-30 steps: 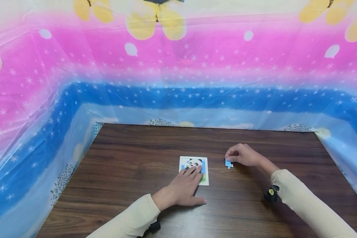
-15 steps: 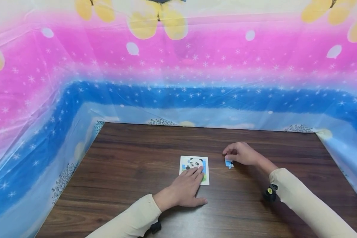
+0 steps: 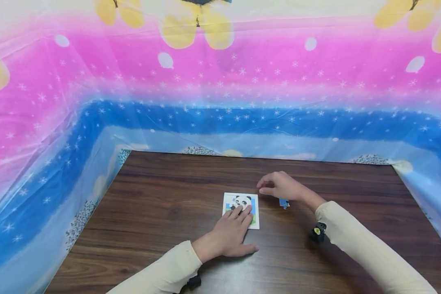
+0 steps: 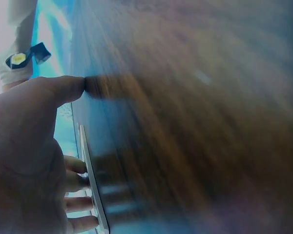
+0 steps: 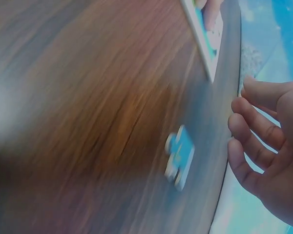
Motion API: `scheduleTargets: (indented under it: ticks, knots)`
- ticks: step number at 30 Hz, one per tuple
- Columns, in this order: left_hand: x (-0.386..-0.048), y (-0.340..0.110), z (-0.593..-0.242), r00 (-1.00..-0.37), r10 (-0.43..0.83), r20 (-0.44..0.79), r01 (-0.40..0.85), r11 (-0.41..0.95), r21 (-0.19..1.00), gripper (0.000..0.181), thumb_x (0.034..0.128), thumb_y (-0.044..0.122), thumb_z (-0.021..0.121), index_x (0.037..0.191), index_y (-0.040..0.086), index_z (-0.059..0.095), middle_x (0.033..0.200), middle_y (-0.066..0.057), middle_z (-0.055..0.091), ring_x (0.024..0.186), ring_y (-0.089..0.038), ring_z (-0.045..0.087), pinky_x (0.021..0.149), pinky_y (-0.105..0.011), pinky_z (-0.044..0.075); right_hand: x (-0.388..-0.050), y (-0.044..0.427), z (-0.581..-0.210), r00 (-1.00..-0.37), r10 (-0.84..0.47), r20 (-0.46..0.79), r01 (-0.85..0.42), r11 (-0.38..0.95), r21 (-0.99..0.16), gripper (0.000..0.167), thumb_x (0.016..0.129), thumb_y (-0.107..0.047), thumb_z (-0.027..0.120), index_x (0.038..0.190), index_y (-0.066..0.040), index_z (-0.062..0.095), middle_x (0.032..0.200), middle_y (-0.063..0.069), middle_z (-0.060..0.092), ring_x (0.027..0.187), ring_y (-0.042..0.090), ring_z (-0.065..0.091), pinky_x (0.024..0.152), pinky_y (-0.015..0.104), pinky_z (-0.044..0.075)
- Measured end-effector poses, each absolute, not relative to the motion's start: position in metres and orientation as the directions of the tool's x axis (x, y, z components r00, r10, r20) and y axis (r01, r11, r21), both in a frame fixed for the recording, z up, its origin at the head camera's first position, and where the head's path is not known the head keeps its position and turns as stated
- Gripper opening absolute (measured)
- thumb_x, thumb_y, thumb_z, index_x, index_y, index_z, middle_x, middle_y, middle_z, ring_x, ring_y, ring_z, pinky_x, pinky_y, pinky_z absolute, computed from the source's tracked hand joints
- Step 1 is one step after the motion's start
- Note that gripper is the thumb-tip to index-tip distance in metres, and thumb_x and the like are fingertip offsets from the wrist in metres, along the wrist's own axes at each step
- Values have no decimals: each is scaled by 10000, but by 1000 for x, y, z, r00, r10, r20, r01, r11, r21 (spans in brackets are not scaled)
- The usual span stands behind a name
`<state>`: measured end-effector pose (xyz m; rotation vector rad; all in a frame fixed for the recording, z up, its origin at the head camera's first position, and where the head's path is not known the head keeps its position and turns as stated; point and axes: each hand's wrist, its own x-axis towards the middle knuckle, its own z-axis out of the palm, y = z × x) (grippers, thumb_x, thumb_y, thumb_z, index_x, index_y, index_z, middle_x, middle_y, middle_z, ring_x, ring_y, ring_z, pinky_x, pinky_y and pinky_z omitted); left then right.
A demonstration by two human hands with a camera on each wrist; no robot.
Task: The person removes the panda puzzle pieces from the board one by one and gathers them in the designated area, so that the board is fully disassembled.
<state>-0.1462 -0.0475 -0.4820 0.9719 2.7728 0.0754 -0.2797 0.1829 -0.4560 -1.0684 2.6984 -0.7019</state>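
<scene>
A white-framed panda puzzle (image 3: pixel 256 209) lies flat on the table. My left hand (image 3: pixel 228 237) rests on its lower part with straight, spread fingers, the thumb out to the right on the wood; in the left wrist view the fingers of that hand (image 4: pixel 29 146) lie over the frame's edge (image 4: pixel 95 187). A blue puzzle piece (image 3: pixel 284 203) lies loose on the table to the right of the frame. Above the table, between piece and frame, is my right hand (image 3: pixel 284 186), its fingers loosely bent and holding nothing. In the right wrist view the piece (image 5: pixel 183 156) sits apart from that hand (image 5: pixel 273 141).
The dark wooden table (image 3: pixel 161 196) ends at a patterned cloth (image 3: pixel 220 118) hanging at the back and along both sides. Each wrist carries a small black device, the right one (image 3: pixel 317 232) just below the sleeve's cuff.
My right hand has let go of the blue piece and moved left toward the frame, leaving the piece on the table. My left hand has stayed on the puzzle.
</scene>
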Motion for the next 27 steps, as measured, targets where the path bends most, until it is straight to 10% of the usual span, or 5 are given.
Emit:
scheduleTargets:
  ticks: [27]
  knots:
    - [-146,-47,-482,-758,626,-180,612,779,134,918,972,707,439,1605,60,285,1709,-105,168,1556,-308,209,1218,-491,278,-283,118,-473,-581,-809,84,-718,462,-521,148,991,-147,689,1084,-116,800,986,-49,696,844,39,613,747,257,539]
